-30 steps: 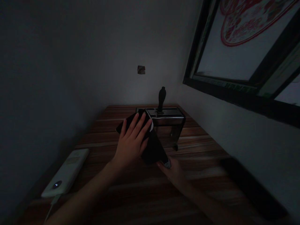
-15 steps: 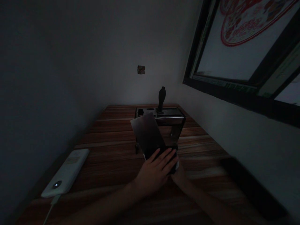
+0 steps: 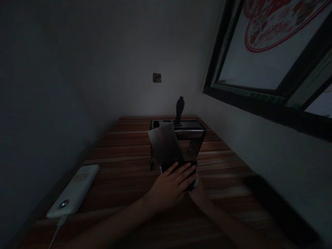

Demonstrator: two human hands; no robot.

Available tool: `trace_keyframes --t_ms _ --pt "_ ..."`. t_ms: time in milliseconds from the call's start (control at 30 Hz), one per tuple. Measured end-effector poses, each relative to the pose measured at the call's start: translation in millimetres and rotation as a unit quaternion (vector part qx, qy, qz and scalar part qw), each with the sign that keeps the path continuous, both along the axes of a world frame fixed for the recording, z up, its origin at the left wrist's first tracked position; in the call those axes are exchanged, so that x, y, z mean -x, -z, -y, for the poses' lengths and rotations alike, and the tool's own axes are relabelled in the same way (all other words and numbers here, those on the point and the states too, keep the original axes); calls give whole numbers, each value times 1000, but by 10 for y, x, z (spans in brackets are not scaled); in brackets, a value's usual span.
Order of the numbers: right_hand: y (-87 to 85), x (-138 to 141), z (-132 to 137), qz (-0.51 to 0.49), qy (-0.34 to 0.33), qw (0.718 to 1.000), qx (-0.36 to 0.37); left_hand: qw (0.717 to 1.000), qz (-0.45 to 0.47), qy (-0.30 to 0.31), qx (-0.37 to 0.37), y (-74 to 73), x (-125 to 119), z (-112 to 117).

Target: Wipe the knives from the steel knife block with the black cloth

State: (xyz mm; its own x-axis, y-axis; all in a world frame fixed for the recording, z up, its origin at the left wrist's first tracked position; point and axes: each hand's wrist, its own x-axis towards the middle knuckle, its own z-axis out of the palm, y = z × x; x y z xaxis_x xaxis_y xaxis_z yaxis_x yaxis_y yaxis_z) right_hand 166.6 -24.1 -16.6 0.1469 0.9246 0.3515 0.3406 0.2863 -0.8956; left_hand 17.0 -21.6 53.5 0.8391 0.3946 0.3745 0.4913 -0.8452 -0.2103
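A broad cleaver blade (image 3: 166,145) stands tilted above the wooden table (image 3: 121,162), just in front of a metal knife block (image 3: 190,134). My left hand (image 3: 171,185) lies over a dark cloth (image 3: 190,173) and presses it against the lower end of the blade near the handle, fingers curled round it. My right hand (image 3: 200,193) is mostly hidden under the left hand and closes on the cleaver's handle, of which only a pale bit shows. The room is very dim.
A black knife handle (image 3: 179,110) sticks up from the block. A white power bank (image 3: 74,192) with a cable lies at the table's left edge. A long dark object (image 3: 280,207) lies along the right wall, under a dark-framed window (image 3: 249,95).
My left hand slid the cloth from the top of the blade down to the handle end, baring the blade. Since half a second ago the hands have barely moved.
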Motion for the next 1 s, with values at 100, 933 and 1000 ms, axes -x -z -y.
trace_keyframes --t_ms 100,933,1000 --pt "-94 23 -8 -2 -15 1000 12 1000 -1 -4 -11 -72 34 -37" --pt "-260 112 49 102 -65 989 85 964 159 -180 -116 -766 554 -369" --pt "-255 110 42 99 -66 989 82 963 159 -183 -115 -745 528 -354"
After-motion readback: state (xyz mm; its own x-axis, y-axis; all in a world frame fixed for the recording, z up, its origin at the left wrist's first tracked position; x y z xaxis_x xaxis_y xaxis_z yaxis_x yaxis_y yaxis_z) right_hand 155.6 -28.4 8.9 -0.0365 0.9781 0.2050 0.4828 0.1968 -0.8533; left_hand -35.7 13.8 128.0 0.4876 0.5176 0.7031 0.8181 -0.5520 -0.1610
